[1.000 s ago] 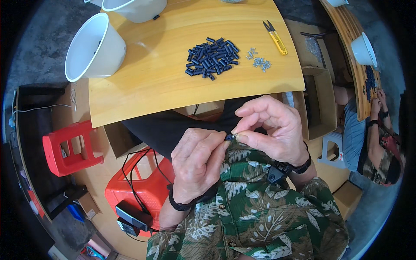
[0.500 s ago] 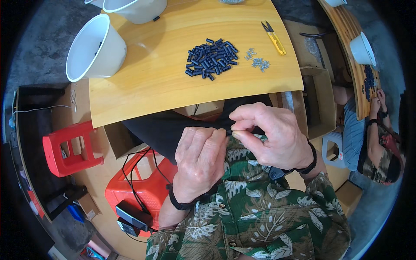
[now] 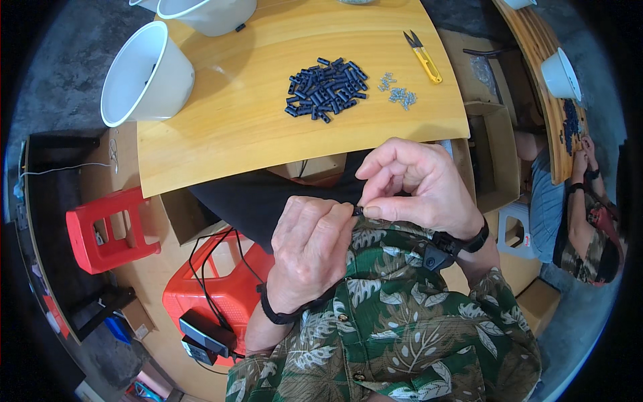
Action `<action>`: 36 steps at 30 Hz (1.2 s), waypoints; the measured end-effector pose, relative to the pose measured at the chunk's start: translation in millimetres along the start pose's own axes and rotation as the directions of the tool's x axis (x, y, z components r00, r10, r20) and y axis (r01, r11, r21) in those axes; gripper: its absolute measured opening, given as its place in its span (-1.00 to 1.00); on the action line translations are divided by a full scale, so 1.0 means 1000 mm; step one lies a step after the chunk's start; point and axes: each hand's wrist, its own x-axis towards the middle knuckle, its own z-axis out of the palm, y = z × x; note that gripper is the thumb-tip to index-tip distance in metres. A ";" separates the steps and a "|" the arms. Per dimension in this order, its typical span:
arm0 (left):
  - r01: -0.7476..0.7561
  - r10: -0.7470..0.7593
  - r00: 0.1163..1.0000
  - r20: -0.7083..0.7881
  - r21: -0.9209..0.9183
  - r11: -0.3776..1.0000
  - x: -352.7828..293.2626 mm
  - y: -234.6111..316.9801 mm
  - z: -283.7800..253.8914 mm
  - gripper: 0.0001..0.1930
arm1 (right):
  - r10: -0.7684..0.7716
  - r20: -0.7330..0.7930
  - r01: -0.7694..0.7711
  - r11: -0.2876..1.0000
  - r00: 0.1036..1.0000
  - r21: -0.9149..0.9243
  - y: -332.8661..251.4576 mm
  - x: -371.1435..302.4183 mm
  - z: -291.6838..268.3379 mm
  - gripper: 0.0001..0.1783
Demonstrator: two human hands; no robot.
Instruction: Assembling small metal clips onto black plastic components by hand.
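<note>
In front of my chest, below the table's near edge, my left hand (image 3: 310,249) is closed around a small black plastic tube (image 3: 358,211); only its end shows past the fingertips. My right hand (image 3: 420,189) meets it from the right, thumb and a curled finger together at that end, index finger lifted above. Anything tiny between those right fingertips is hidden. On the wooden table (image 3: 234,137) lies a heap of short black tubes (image 3: 326,89). Beside the heap are small silvery metal pieces (image 3: 402,98), and yellow-handled thread snips (image 3: 423,57) lie further right.
A white tub (image 3: 144,77) stands at the table's left, another tub (image 3: 211,15) behind it. Red stools (image 3: 110,231) and open cardboard boxes (image 3: 492,157) are below. At right, a person (image 3: 589,201) works at another table with a white tub (image 3: 561,75).
My right hand has rolled at the wrist, its knuckles rising and the index finger lifting off the thumb. The left hand stays nearly still, and the black tube's end shows a little more.
</note>
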 end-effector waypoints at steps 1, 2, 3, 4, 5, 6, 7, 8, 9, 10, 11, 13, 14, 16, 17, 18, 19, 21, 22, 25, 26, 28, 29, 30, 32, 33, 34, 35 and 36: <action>-0.005 0.005 1.000 0.002 0.000 1.000 0.000 0.001 0.000 -0.66 | 0.029 0.023 -0.029 0.999 0.999 0.032 0.000 0.001 -0.001 -0.61; -0.011 0.011 1.000 0.004 -0.001 1.000 0.000 0.001 0.000 -0.66 | 0.057 0.047 -0.059 0.996 0.997 0.062 0.000 0.001 -0.002 -0.61; -0.010 0.010 1.000 0.004 -0.001 1.000 0.000 0.001 0.000 -0.66 | 0.057 0.047 -0.060 0.996 0.997 0.063 0.000 0.003 -0.003 -0.61; -0.023 0.023 1.000 0.002 -0.007 1.000 -0.001 0.000 0.001 -0.66 | 0.094 0.068 -0.099 0.991 0.993 0.087 -0.002 0.004 -0.004 -0.60; -0.036 0.036 0.999 0.000 -0.012 0.999 -0.001 -0.001 0.001 -0.66 | 0.129 0.090 -0.139 0.984 0.988 0.109 -0.004 0.005 -0.004 -0.60; -0.036 0.036 0.999 0.001 -0.013 0.999 -0.002 -0.002 0.002 -0.66 | 0.130 0.090 -0.139 0.984 0.987 0.110 -0.005 0.006 -0.004 -0.60; -0.035 0.035 0.999 -0.010 -0.025 0.999 -0.003 -0.002 0.002 -0.66 | 0.169 0.100 -0.181 0.976 0.980 0.120 -0.007 0.007 -0.003 -0.61; -0.034 0.033 0.999 -0.021 -0.038 0.999 -0.003 -0.003 0.002 -0.66 | 0.209 0.111 -0.222 0.966 0.972 0.129 -0.008 0.008 -0.002 -0.61; -0.034 0.033 0.999 -0.021 -0.038 0.999 -0.004 -0.002 0.002 -0.66 | 0.209 0.111 -0.223 0.966 0.972 0.129 -0.007 0.009 -0.001 -0.61; -0.036 0.036 0.999 -0.023 -0.037 0.999 -0.003 -0.002 0.002 -0.66 | 0.225 0.122 -0.244 0.955 0.967 0.170 -0.006 0.010 0.000 -0.62; -0.039 0.038 0.999 -0.025 -0.035 0.999 -0.004 -0.002 0.001 -0.66 | 0.240 0.134 -0.264 0.941 0.962 0.211 -0.004 0.011 0.001 -0.62; -0.032 0.031 0.999 -0.022 -0.051 0.998 -0.005 -0.003 0.002 -0.67 | 0.239 0.183 -0.284 0.917 0.954 0.280 0.008 0.013 -0.001 -0.62; -0.023 0.022 1.000 -0.021 -0.063 0.998 -0.005 -0.003 0.002 -0.69 | 0.234 0.235 -0.306 0.887 0.944 0.346 0.014 0.013 -0.001 -0.62; 0.003 -0.007 1.000 -0.021 -0.150 0.989 -0.004 -0.005 0.002 -0.71 | 0.199 0.260 -0.304 0.829 0.945 0.470 0.027 0.014 0.003 -0.62; 0.029 -0.035 0.999 -0.020 -0.236 0.971 -0.003 -0.006 0.002 -0.74 | 0.161 0.279 -0.301 0.754 0.947 0.584 0.029 0.013 0.006 -0.62; 0.030 -0.035 0.999 -0.021 -0.235 0.972 -0.004 -0.008 0.001 -0.74 | 0.128 0.254 -0.258 0.765 0.959 0.590 0.029 0.011 0.009 -0.64; 0.073 -0.084 0.996 -0.027 -0.280 0.957 -0.004 -0.010 0.001 -0.75 | 0.128 0.255 -0.259 0.765 0.959 0.590 0.029 0.011 0.011 -0.64; 0.115 -0.131 0.991 -0.029 -0.327 0.938 -0.004 -0.012 0.001 -0.77 | 0.149 0.193 -0.240 0.728 0.970 0.642 0.028 0.010 0.013 -0.65; 0.113 -0.130 0.991 -0.030 -0.322 0.940 -0.005 -0.012 0.000 -0.76 | 0.128 0.196 -0.224 0.760 0.972 0.610 0.033 0.010 0.012 -0.71; 0.114 -0.129 0.991 -0.037 -0.280 0.953 -0.005 -0.011 0.000 -0.75 | 0.066 0.140 -0.123 0.887 0.988 0.446 0.035 0.010 0.014 -0.82; 0.117 -0.131 0.991 -0.041 -0.246 0.962 -0.006 -0.010 0.000 -0.74 | 0.062 0.144 -0.120 0.887 0.988 0.445 0.036 0.008 0.014 -0.82; 0.102 -0.111 0.993 -0.043 -0.182 0.978 -0.006 -0.010 0.002 -0.73 | 0.045 0.016 -0.047 0.968 0.999 0.247 0.035 0.007 0.015 -0.84; 0.093 -0.099 0.994 -0.040 -0.119 0.989 -0.006 -0.010 0.003 -0.72 | 0.037 0.018 -0.040 0.969 0.999 0.243 0.034 0.007 0.015 -0.84; 0.115 -0.118 0.993 -0.024 -0.112 0.987 -0.007 -0.010 0.004 -0.73 | 0.048 -0.008 -0.045 0.975 0.999 0.215 0.034 0.006 0.015 -0.83; 0.152 -0.154 0.988 -0.014 -0.102 0.983 -0.005 -0.009 0.002 -0.74 | 0.070 -0.060 -0.063 0.992 0.996 0.113 0.036 0.005 0.019 -0.83; 0.199 -0.200 0.980 -0.001 -0.091 0.976 -0.005 -0.009 0.002 -0.75 | 0.064 -0.084 -0.056 0.993 0.994 0.102 0.035 0.004 0.023 -0.84; 0.212 -0.214 0.977 -0.005 -0.090 0.973 -0.004 -0.008 0.003 -0.78 | 0.021 -0.082 -0.017 0.999 0.996 0.042 0.036 0.004 0.024 -0.84; 0.207 -0.209 0.978 -0.010 -0.087 0.975 -0.003 -0.008 0.004 -0.78 | -0.023 -0.078 0.022 1.000 0.997 -0.018 0.037 0.004 0.024 -0.85; 0.216 -0.217 0.976 -0.013 -0.066 0.974 -0.004 -0.008 0.005 -0.78 | -0.058 -0.085 0.052 0.996 0.995 -0.078 0.034 0.005 0.025 -0.85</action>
